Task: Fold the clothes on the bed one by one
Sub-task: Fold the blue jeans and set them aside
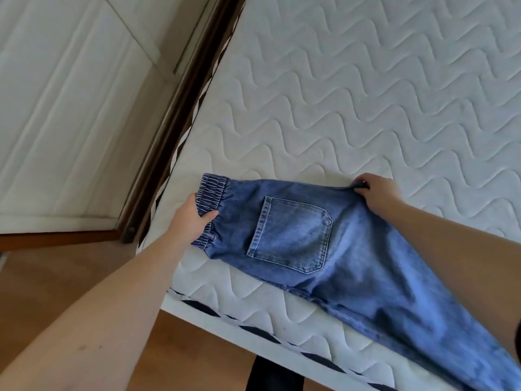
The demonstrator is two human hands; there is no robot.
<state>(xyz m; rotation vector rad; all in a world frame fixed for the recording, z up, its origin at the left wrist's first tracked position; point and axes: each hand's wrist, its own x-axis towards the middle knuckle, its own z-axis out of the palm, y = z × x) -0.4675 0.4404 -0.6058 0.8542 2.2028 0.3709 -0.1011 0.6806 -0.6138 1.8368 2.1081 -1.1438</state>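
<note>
A pair of blue denim trousers point(338, 249) with an elastic waistband and a back pocket lies folded lengthwise on the near corner of the white quilted mattress point(352, 94). The legs run off the lower right of the view. My left hand point(191, 218) grips the elastic waistband at the left end, thumb on top. My right hand point(375, 193) pinches the far edge of the denim at the seat, lifting it slightly off the mattress.
The mattress edge with black-and-white trim point(253, 331) runs along the near side. A dark wooden bed frame point(174, 122) borders the left side, beside a white panelled wall point(56, 108). Wooden floor point(84, 263) lies below.
</note>
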